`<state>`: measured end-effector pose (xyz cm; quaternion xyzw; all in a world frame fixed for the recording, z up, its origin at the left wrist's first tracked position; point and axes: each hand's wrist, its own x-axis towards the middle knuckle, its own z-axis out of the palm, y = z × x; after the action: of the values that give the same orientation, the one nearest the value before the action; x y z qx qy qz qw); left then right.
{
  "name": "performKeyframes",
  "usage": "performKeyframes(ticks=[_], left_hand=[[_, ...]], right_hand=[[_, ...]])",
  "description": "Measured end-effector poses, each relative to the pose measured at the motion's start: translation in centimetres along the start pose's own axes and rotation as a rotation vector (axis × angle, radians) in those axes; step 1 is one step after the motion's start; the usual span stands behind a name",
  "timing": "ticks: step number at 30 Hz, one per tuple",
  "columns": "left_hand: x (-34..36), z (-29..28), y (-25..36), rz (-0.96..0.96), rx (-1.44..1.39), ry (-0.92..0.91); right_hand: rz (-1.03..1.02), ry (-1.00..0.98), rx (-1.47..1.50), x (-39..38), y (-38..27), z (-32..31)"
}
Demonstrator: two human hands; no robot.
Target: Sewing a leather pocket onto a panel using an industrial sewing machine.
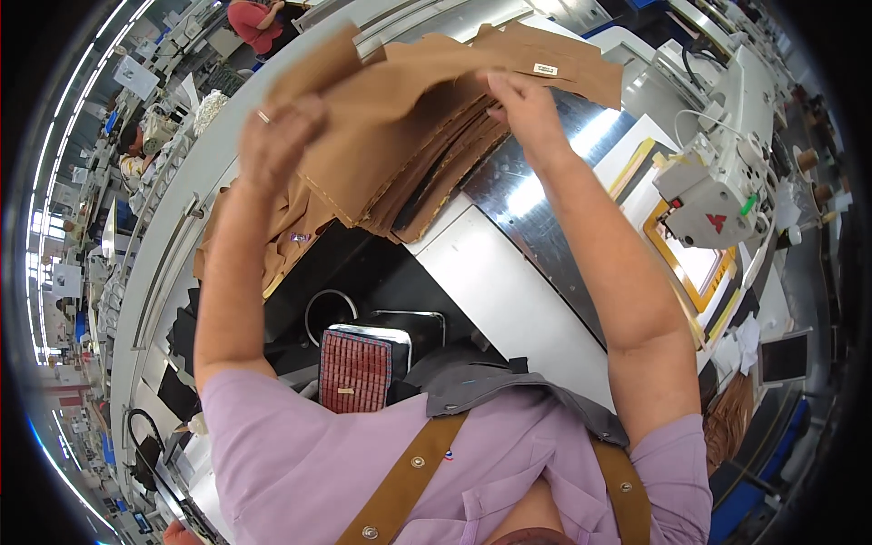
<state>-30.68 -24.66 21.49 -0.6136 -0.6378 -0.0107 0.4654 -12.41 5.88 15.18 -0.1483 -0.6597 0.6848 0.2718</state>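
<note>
Both my arms reach forward over a stack of brown cut fabric pieces [427, 177] lying at the edge of the metal table. My left hand [280, 136] is closed on a brown fabric piece [372, 104], whose far left part is lifted and blurred by motion. Toward the right end of the same raised piece, my right hand [525, 104] pinches its edge between thumb and fingers. A small white label [545, 69] shows on the brown fabric beyond my right hand. Under my left forearm more brown fabric [291, 218] hangs in folds.
An industrial sewing machine [713, 195] stands at the right, with a yellow frame [695, 263] below it. The shiny metal plate [545, 191] lies under my right arm. Below the table is a stool with a red woven cushion [356, 372]. Another person [257, 25] works at the far left.
</note>
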Motion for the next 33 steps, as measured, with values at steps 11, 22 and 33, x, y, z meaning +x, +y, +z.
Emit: performKeyframes(ticks=[11,22,33], left_hand=[[-2.9,0.6,8.9,-0.516,-0.654,-0.504],[0.0,17.0,1.4,-0.993,-0.471,-0.614],[2.8,22.9,-7.8,-1.007,-0.614,-0.034]], right_hand=[[0.410,0.005,-0.019,-6.1,10.6,-4.2],[0.260,-0.058,-0.348,-12.2,13.1,-7.8],[0.152,0.068,-0.476,-20.1,9.4,-12.9]])
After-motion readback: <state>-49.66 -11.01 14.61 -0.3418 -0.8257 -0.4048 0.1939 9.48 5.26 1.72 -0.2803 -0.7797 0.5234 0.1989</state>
